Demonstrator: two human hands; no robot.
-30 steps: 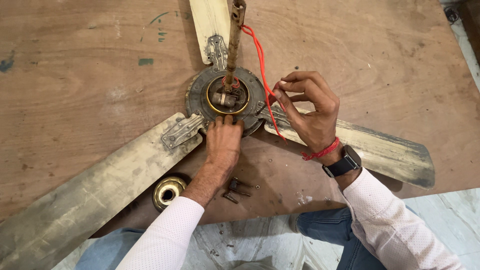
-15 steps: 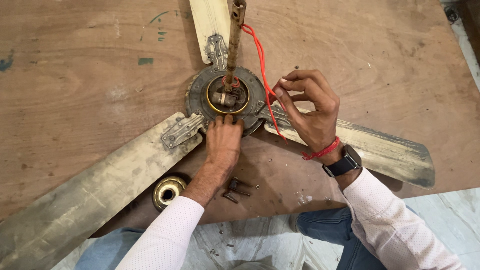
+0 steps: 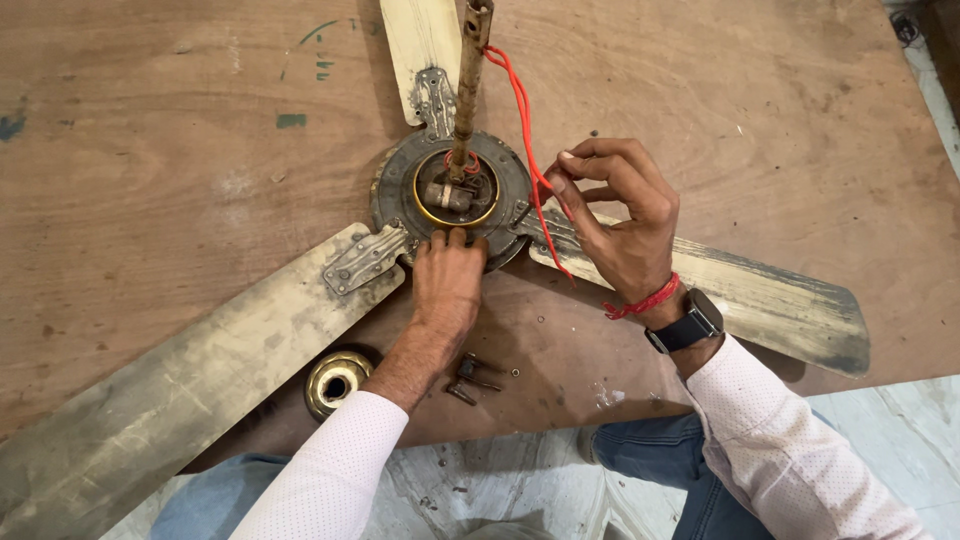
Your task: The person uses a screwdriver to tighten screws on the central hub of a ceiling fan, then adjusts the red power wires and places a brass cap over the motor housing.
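Fan motor (image 3: 452, 195), old and dusty, lies flat on the wooden board (image 3: 160, 150) with three dirty blades (image 3: 180, 380) sticking out. My left hand (image 3: 447, 280) rests on its near rim, fingers curled down, holding nothing. My right hand (image 3: 620, 225) pinches the red wire (image 3: 528, 130) between thumb and fingers. A brass cap (image 3: 338, 383) and small bolts (image 3: 470, 378) lie just beside my left arm.

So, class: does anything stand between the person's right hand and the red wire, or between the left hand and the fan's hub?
Nothing visible does. The right hand already pinches the red wire, and the left hand rests its fingertips on the hub rim.
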